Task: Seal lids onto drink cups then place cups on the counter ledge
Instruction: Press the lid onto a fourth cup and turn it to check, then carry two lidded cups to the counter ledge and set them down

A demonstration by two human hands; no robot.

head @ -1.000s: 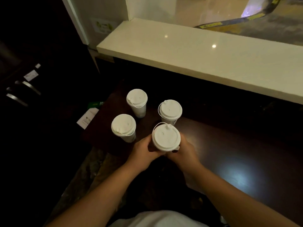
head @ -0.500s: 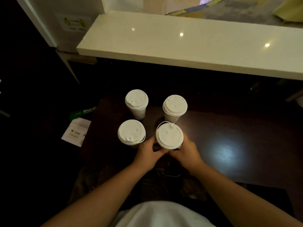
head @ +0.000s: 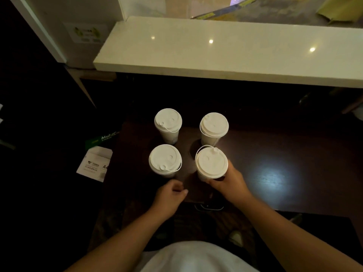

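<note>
Several white lidded drink cups stand in a square on a dark wooden table [head: 294,154]. My right hand [head: 230,183] is wrapped around the near right cup [head: 211,163] from below its lid. My left hand [head: 170,195] hovers apart from the cups, fingers loosely curled and holding nothing, just below the near left cup [head: 165,160]. The far left cup [head: 168,122] and the far right cup [head: 214,126] stand untouched behind. The pale counter ledge [head: 225,54] runs across the view above the table.
A white paper packet [head: 94,163] and a green package [head: 102,139] lie in the dark to the left of the table. A white post [head: 49,32] rises at the ledge's left end. A glare spot shows on the table to the right.
My left hand has let go of the near right cup and drawn back toward me. My right hand stays on that cup.
</note>
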